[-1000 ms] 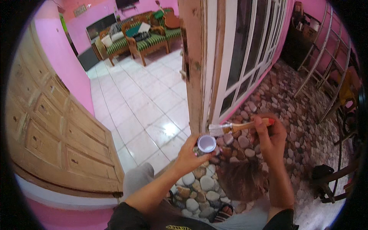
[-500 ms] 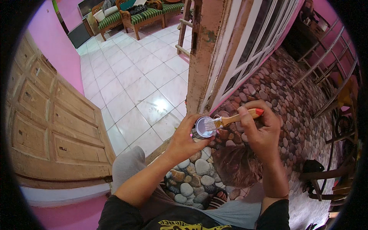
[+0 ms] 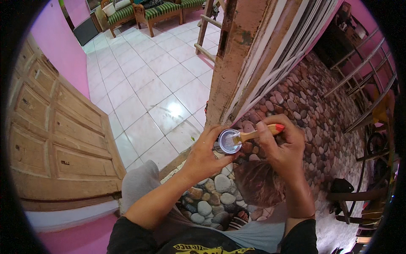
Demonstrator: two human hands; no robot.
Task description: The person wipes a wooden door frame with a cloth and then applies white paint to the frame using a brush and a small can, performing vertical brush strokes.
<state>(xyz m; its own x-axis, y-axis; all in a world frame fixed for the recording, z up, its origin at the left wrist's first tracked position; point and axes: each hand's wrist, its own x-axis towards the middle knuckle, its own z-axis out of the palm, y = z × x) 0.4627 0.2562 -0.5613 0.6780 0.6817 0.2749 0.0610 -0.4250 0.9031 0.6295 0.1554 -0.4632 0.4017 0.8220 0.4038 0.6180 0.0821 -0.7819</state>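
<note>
Left hand [image 3: 206, 151] grips small, round, pale plastic-looking cup [image 3: 229, 149]; right hand [image 3: 285, 146] pinches red-tipped wooden paintbrush [image 3: 250, 135], bristles inside cup, between hands. Hard push could tip cup, spilling contents onto pebble-patterned floor [image 3: 222, 183] below.

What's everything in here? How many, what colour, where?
cup: 1, pale, middle
paintbrush: 1, wood and red, tip in cup
door: 1, brown, left
doorpost: 1, brown, upper middle
window: 1, white frame, upper right
seats: several, green, top left
ladder: 1, brown, top middle
metal frame: 1, silver, right
tiles: many, white, upper left
pebbly floor: 1, mixed, right
wall: 1, pink, left
sandal: 1, dark, bottom middle
left hand: 1, bare, round cup
right hand: 1, bare, on paintbrush
</note>
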